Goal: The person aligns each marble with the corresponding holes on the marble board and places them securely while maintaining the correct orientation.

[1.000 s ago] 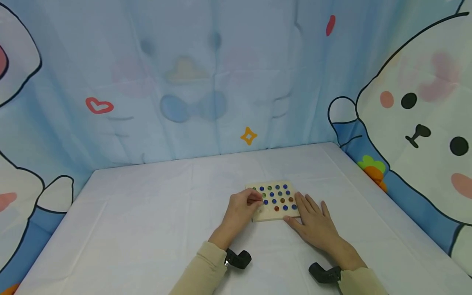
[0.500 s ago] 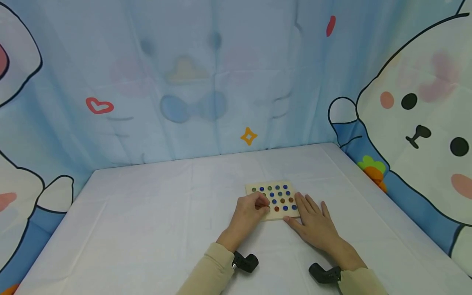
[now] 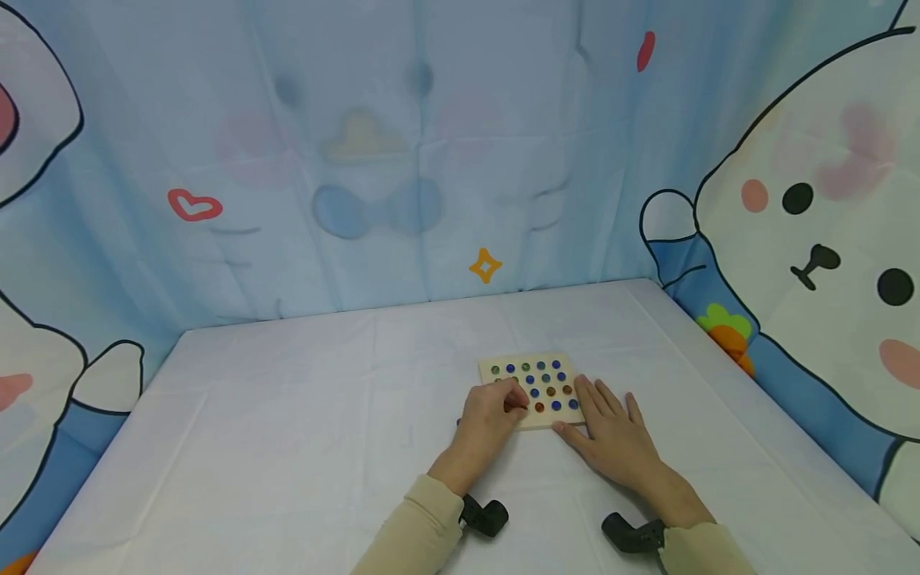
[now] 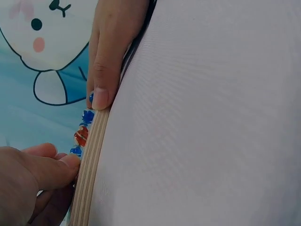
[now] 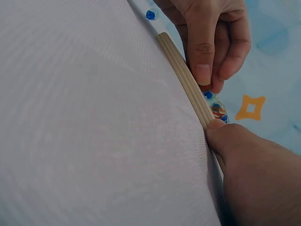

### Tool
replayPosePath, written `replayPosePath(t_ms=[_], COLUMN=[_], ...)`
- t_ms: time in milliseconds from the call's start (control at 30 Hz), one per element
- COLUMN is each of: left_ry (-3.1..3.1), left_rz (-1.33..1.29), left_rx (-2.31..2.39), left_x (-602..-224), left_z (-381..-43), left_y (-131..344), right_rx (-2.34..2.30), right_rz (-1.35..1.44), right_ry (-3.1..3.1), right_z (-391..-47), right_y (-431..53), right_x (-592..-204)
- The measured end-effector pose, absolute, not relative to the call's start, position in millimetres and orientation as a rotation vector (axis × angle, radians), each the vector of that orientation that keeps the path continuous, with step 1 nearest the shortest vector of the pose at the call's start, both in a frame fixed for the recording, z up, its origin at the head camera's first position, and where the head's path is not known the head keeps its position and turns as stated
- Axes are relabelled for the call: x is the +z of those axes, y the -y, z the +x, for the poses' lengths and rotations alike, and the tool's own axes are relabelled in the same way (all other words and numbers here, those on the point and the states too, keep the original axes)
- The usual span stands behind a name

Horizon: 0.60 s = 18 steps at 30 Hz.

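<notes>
A pale wooden board with rows of round hollows holds several glass marbles in blue, green and amber. My left hand reaches over its front left part and pinches a reddish-brown marble between thumb and fingertips, low over the board. My right hand lies with straight fingers along the board's right edge, the thumb at the front right corner. In the left wrist view, blue and red marbles stand above the board's layered edge. Part of the board is hidden under my left hand.
A loose blue marble lies off the board's left end, mostly behind my left hand in the head view. A white cloth covers the table. Behind it hangs a blue curtain with cartoon prints.
My left hand has moved right and slightly towards me over the board, still pinching. A blue marble now shows left of that hand. My right hand has stayed in place.
</notes>
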<state>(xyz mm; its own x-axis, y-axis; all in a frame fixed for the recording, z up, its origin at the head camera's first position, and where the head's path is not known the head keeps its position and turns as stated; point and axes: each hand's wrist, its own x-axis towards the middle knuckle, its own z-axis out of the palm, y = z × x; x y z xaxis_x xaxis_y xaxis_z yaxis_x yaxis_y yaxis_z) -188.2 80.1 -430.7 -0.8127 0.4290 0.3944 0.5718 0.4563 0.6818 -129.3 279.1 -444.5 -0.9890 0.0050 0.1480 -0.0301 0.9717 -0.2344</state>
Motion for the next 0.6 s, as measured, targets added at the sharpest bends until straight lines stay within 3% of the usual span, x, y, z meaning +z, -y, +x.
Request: replayPosePath(t_ms=[600], left_ry=[2.558], left_rz=[-0.871], left_rx=[-1.389], left_x=[-425.7], left_z=[-185.2], left_y=[-70.9], right_rx=[0.382], right_rz=[0.039], right_ry=[2.968], right_z=[-131.2], right_y=[-280.8], right_x=[-446.6])
